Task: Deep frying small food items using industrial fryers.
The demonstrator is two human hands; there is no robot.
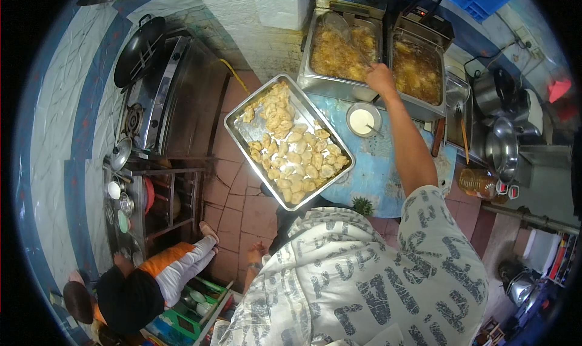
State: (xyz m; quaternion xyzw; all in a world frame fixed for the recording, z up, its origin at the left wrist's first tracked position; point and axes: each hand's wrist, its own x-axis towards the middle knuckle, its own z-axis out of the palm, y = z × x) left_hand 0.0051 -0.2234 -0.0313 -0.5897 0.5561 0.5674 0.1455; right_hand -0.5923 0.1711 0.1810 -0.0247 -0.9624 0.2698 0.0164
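Note:
My right hand (381, 79) is closed round the handle of a skimmer (336, 24), whose round head lies in the bubbling oil of the left fryer (364, 93). Pale golden pieces float in that oil. Beside it, the right fryer (418, 108) holds more frying pieces. Low at my left side hangs my left hand (256, 252), small in view, its fingers loosely apart and holding nothing I can see. A steel tray (247, 149) of golden fried pieces (294, 158) lies in front of me, heaped at its far end. Near the fryers stands a bowl of white batter (362, 120) with a spoon in it.
A blue-covered table (388, 176) stands under my right arm. At the left are a steel stove (191, 97), a black wok (140, 52) and a metal rack (173, 194). Another person (133, 291) bends at lower left. Pots (503, 146) and an oil bottle (476, 182) stand right.

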